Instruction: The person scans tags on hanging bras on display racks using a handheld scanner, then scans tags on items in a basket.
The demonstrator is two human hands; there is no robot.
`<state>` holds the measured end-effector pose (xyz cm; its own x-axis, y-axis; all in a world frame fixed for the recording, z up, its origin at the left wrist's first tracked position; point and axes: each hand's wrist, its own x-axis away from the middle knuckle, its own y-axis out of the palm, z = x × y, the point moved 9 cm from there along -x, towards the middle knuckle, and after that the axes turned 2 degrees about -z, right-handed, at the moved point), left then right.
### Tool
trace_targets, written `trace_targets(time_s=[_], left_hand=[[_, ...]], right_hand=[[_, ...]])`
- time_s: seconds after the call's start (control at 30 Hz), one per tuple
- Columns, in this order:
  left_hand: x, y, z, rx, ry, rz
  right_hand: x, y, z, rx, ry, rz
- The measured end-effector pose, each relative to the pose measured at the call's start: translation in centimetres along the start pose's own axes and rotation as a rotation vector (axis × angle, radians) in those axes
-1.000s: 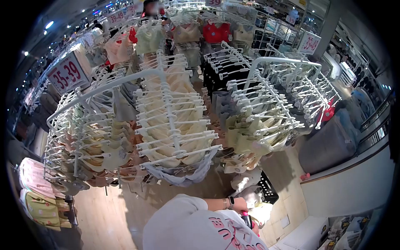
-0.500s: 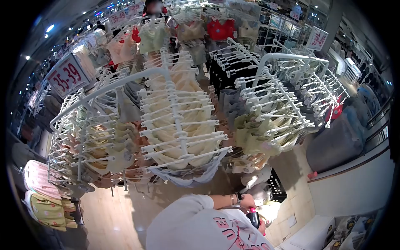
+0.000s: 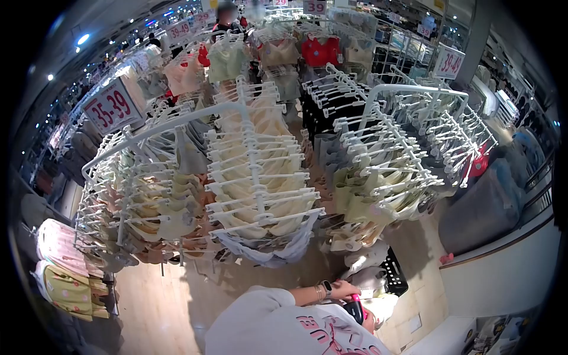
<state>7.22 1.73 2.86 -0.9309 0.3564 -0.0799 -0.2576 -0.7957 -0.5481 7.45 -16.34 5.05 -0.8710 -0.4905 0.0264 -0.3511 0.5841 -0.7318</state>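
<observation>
The left hand point(image 3: 342, 290), with a watch point(image 3: 326, 285) at its wrist, has bent fingers at the pink end of a dark device point(image 3: 355, 310); whether they grip or only touch it, I cannot tell. The right hand point(image 3: 369, 322) is closed on the device's lower side. The device is in front of the sweatshirt point(image 3: 266, 322), beside pale garments point(image 3: 381, 305).

Handling looks to be under way — the device is in hand, with loose garments close by. No finished result shows, and nothing separates handled pieces from those left. Beyond the hands, more light garments lie at a black basket point(image 3: 395, 272). Farther out, cream garments point(image 3: 275, 177) hang in a dense row, a lilac garment point(image 3: 278, 255) at its near end. 1 sign point(image 3: 112, 105) reads 35-39.

The right palm and most of its fingers are hidden, and the device's working end is too small to read. Garments cover much of the basket, so its contents are unclear. Behind the racks, 1 person point(image 3: 227, 27) is partly cut off — their hands cannot be made out.
</observation>
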Motion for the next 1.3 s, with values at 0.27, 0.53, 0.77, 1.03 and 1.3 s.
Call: trace_targets(time_s=[0.27,0.53,0.77,1.03,1.3], left_hand=[[-0.3,2.3,-1.9,-0.017,-0.108,0.111],[1.9,1.1,-3.0,0.011,-0.312,0.205],[11.8,-3.6,-7.4,0.501,-0.574,0.482],[23.0,-14.2,-2.3,0.803,-0.587,0.933],[25.1,-16.8,1.0,1.131,-0.361,1.053]], right_hand=[[-1.0,-1.6,-2.0,-0.183,0.150,-0.258],[-2.6,-0.7,-3.1,-0.356,-0.013,-0.344],[-4.7,1.5,-7.2,-0.136,-0.444,-0.305],[-7.8,4.6,-14.4,-0.020,-0.460,-0.298],[-8.9,6.7,-13.0,0.139,-0.352,-0.331]])
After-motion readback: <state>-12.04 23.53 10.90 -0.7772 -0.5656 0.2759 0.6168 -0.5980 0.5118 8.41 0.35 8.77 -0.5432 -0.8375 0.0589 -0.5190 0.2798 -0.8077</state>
